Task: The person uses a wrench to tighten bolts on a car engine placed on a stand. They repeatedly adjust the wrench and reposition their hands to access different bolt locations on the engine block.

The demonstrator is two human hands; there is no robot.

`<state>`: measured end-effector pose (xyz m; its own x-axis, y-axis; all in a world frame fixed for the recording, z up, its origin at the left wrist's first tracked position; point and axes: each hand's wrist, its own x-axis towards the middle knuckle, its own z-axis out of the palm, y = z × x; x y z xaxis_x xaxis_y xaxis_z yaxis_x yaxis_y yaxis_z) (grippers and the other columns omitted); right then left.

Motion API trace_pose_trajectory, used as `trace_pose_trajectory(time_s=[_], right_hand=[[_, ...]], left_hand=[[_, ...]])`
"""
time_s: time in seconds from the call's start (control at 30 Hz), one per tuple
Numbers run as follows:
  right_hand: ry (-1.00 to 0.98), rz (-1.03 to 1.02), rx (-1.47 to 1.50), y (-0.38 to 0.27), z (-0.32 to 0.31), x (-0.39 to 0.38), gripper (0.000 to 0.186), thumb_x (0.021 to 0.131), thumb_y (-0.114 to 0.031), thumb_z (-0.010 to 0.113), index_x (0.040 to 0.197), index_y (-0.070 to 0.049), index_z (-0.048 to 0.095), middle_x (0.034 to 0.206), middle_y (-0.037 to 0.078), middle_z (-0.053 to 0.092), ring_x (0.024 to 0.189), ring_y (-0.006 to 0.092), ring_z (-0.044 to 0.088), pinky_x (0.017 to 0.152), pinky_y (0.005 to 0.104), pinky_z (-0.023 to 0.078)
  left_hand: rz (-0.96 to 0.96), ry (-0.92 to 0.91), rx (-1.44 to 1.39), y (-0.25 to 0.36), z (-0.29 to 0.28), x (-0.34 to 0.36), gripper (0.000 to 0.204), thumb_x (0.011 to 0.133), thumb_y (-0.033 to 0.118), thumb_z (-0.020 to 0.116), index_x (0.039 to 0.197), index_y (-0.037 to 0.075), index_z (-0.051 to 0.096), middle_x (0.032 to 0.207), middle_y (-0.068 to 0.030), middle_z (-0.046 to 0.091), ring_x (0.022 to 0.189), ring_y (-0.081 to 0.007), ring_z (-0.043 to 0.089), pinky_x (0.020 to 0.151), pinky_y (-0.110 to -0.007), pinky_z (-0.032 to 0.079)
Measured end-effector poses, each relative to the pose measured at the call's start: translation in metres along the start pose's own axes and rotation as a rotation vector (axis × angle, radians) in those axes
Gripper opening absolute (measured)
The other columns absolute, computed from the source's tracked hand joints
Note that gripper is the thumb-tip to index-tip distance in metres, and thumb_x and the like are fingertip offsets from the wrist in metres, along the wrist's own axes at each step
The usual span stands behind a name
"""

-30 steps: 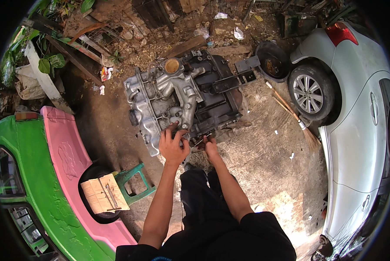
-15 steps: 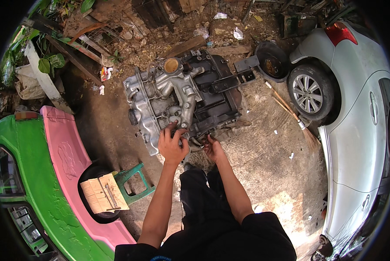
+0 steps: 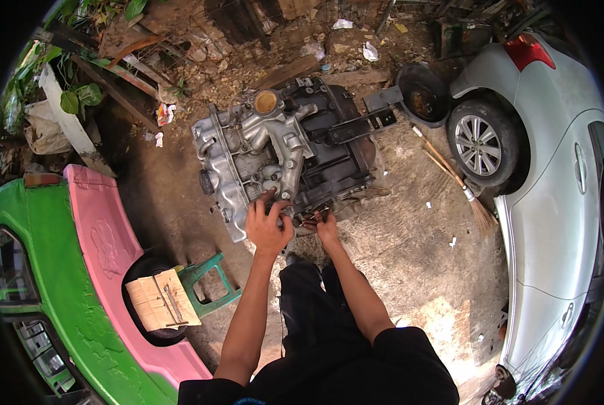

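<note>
A grey metal engine (image 3: pixel 292 150) with a silvery intake manifold and a dark side lies on the concrete in front of me. My left hand (image 3: pixel 268 228) rests on its near edge, fingers spread over the metal and thumb bent toward the right. Just to the right, my right hand (image 3: pixel 327 228) is at the engine's near side, with fingers bent in a pinch. A thin, dark piece shows by those fingertips, too small to name. Part of the engine's near side is hidden by my hands.
A green stool (image 3: pixel 211 287) stands to the left, beside cardboard (image 3: pixel 150 304) with wrenches on it. A green and pink car body (image 3: pixel 106 236) flanks the left, a silver car (image 3: pixel 551 169) the right. A broom (image 3: pixel 460 185) and black basin (image 3: pixel 420 94) lie right of the engine.
My right hand has shifted slightly left and up, closer against the engine, and its fingers have turned toward my left hand. The left hand stays in nearly the same place.
</note>
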<state>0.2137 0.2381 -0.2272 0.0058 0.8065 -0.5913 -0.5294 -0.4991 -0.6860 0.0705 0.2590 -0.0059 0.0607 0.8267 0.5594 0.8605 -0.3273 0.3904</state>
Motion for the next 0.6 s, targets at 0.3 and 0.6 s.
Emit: trace_pose_trajectory(time_s=[0.3, 0.6], right_hand=[[0.066, -0.090, -0.111, -0.005, 0.006, 0.000, 0.031, 0.108, -0.007, 0.056, 0.134, 0.006, 0.044, 0.106, 0.023, 0.070, 0.085, 0.0360, 0.077, 0.076, 0.0490, 0.068], [0.239, -0.196, -0.798, -0.029, 0.031, -0.015, 0.029, 0.101, 0.004, 0.059, 0.118, 0.021, 0.045, 0.091, 0.025, 0.072, 0.085, 0.0327, 0.078, 0.063, 0.0430, 0.065]], left_hand=[[-0.025, -0.033, 0.012, -0.002, 0.001, -0.002, 0.029, 0.074, 0.006, 0.064, 0.098, 0.019, 0.074, 0.123, -0.0070, 0.069, 0.113, -0.0336, 0.065, 0.091, -0.045, 0.055], [-0.009, -0.009, -0.003, -0.001, 0.001, -0.002, 0.027, 0.074, 0.006, 0.063, 0.096, 0.018, 0.074, 0.120, -0.0085, 0.070, 0.109, -0.0342, 0.065, 0.087, -0.045, 0.054]])
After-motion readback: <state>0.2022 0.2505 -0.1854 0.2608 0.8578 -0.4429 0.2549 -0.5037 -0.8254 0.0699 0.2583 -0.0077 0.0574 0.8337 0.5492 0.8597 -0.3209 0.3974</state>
